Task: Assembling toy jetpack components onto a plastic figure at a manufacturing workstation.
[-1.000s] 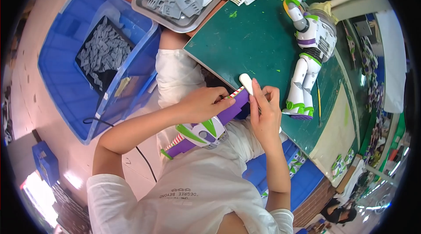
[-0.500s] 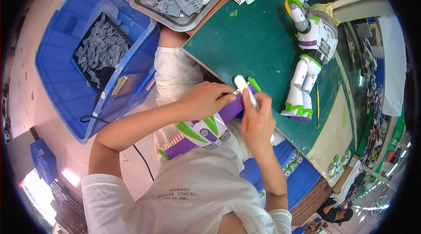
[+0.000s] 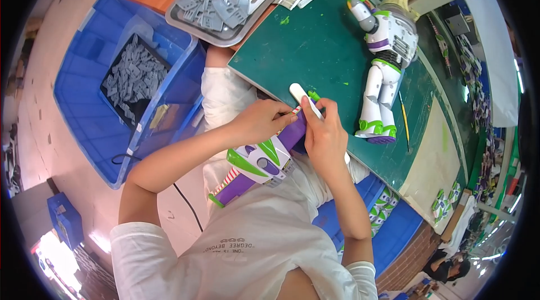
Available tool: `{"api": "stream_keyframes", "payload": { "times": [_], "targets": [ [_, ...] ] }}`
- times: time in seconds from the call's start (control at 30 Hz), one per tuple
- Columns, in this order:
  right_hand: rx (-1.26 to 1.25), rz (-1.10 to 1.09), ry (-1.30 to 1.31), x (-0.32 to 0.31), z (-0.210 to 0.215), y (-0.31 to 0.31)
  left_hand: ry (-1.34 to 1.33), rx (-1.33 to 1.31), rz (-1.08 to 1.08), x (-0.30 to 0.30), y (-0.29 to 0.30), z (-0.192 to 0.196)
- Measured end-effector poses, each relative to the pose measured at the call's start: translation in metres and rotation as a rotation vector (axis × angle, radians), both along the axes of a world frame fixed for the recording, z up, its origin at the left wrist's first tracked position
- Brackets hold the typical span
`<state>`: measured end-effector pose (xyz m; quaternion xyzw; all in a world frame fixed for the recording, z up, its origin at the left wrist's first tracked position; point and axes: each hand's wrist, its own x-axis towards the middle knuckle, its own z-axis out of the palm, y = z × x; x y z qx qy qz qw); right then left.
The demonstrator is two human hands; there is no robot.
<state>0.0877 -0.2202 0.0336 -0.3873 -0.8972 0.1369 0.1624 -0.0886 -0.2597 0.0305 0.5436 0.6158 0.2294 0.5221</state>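
A toy wing pack (image 3: 263, 162), white and green in the middle with purple wings, lies across my lap. My left hand (image 3: 260, 122) pinches the edge of its upper wing, where a red-and-white striped strip runs along it. In my right hand (image 3: 327, 138) is a white flat stick with a rounded end (image 3: 297, 92). The thumb lies along the stick, which rests over the same wing close to my left fingertips. Its contact point with the wing is hidden by my fingers. The lower wing (image 3: 232, 188) spreads out toward my waist, with striped edging and a green tip.
A large white, green and purple toy figure (image 3: 388, 64) lies on the green table mat (image 3: 315, 35), beside a yellow thin stick (image 3: 404, 120). A metal tray (image 3: 219, 40) holds grey plastic parts. At left, a blue bin (image 3: 79, 92) contains more grey pieces. Another person sits far off at lower right.
The view has shifted slightly, moving the table things left. The white stick and right hand have moved a little along the wing edge, and both hands keep their grip.
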Motion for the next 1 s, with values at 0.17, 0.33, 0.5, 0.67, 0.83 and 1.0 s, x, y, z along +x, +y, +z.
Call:
{"api": "stream_keyframes", "payload": {
  "times": [0.17,0.33,0.5,0.67,0.83,1.0],
  "targets": [
    [-0.03,-0.2,0.585,0.018,0.022,0.016,-0.151,0.139,0.083,0.014,-0.011,0.034],
    [-0.816,-0.227,0.842,0.031,0.09,0.024,-0.237,0.348,0.017,0.04,-0.005,0.069],
    [-0.81,-0.205,0.94,0.043,0.102,0.014,-0.273,0.354,-0.033,0.059,0.011,0.089],
    [-0.871,-0.197,0.945,0.053,0.098,0.014,-0.26,0.332,-0.087,0.063,0.014,0.087],
    [-0.905,-0.207,0.979,0.056,0.091,0.015,-0.217,0.344,-0.104,0.066,0.019,0.082],
    [-0.966,-0.204,1.02,0.061,0.079,0.016,-0.266,0.337,-0.099,0.069,0.018,0.078]
  ]
}}
